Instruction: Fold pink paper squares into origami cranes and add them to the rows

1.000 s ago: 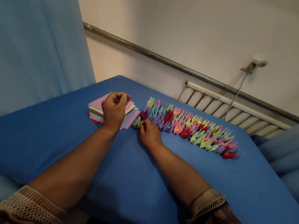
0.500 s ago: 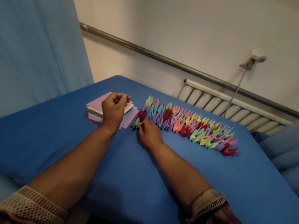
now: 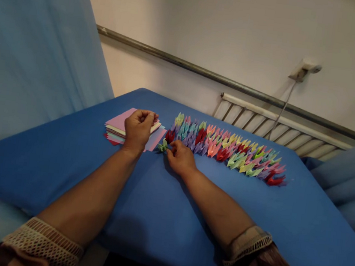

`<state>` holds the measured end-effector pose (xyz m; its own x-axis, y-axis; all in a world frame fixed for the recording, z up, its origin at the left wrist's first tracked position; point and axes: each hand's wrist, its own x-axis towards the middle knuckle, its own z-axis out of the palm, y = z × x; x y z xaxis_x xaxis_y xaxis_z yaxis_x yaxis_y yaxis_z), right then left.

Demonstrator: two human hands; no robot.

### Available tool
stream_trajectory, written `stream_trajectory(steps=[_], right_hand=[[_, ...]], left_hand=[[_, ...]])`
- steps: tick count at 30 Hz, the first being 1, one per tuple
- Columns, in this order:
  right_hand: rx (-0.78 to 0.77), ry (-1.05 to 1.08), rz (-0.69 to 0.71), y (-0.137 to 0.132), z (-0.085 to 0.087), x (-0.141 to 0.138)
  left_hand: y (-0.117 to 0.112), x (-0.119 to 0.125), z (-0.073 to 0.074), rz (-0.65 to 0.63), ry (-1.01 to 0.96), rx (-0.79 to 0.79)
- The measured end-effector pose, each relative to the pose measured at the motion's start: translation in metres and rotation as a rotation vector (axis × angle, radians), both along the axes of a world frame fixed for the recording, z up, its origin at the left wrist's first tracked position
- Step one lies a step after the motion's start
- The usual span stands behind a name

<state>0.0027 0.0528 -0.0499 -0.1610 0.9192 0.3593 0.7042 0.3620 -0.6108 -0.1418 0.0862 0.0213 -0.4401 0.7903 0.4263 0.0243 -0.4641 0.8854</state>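
— What has been moved since half a second ago?

— Very little. The right hand (image 3: 181, 157) has been drawn a touch towards 12 o'clock, and the green paper crane (image 3: 163, 145) has been kept where it was.

— Where is that crane found?

— On the blue mattress (image 3: 64, 158), at the 9 o'clock end of the row of paper cranes (image 3: 227, 150), touching the first red one.

— How are the fingers of the right hand set?

— They are pinched shut on the crane's 3 o'clock edge, with the wrist laid on the mattress.

— And the left hand (image 3: 138, 129)?

— It is rested on the stack of coloured paper sheets (image 3: 116, 126), just at 9 o'clock of the green crane. Its fingers are curled closed, thumb on top; whether a sheet is pinched cannot be told.

— How is the row laid?

— Two or three cranes deep, slanted from 10 o'clock towards 4 o'clock, with a dark red one at the far end.

— What is seen around the mattress?

— A blue curtain (image 3: 29, 46) at 9 o'clock, a white bed rail (image 3: 279, 121) at 1 o'clock, and on the wall at 12 o'clock a metal bar (image 3: 204, 72) and a wall socket (image 3: 303, 71) with a cord hung from it.
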Motion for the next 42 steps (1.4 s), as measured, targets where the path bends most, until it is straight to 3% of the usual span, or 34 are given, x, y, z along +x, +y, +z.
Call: stream_trajectory(steps=[12, 14, 18, 20, 23, 28, 30, 34, 42], right_hand=[[0.097, -0.004, 0.087, -0.008, 0.004, -0.005], [0.056, 0.135, 0.077, -0.005, 0.003, -0.005], [-0.117, 0.631, 0.026, 0.004, 0.002, -0.001], [-0.186, 0.744, 0.022, 0.007, 0.003, 0.001], [-0.248, 0.871, 0.047, 0.008, 0.009, 0.006], [-0.373, 1.256, 0.099, 0.007, 0.022, 0.015], [-0.441, 1.388, 0.117, 0.007, 0.024, 0.017], [-0.488, 1.45, 0.124, 0.006, 0.025, 0.018], [-0.461, 1.376, 0.123, 0.001, 0.032, 0.014]], left_hand=[[-0.002, 0.002, 0.002, -0.013, -0.006, -0.069], [-0.002, 0.003, 0.0, -0.023, -0.009, -0.078], [-0.001, 0.003, -0.003, -0.071, -0.024, -0.114], [0.0, 0.002, -0.004, -0.113, 0.005, -0.174], [-0.003, -0.001, -0.002, -0.228, 0.085, -0.273], [-0.016, -0.007, 0.007, -0.603, 0.25, -0.379], [-0.022, -0.006, 0.01, -0.691, 0.313, -0.382], [-0.028, -0.003, 0.014, -0.753, 0.391, -0.424], [-0.029, 0.003, 0.015, -0.679, 0.384, -0.49]])
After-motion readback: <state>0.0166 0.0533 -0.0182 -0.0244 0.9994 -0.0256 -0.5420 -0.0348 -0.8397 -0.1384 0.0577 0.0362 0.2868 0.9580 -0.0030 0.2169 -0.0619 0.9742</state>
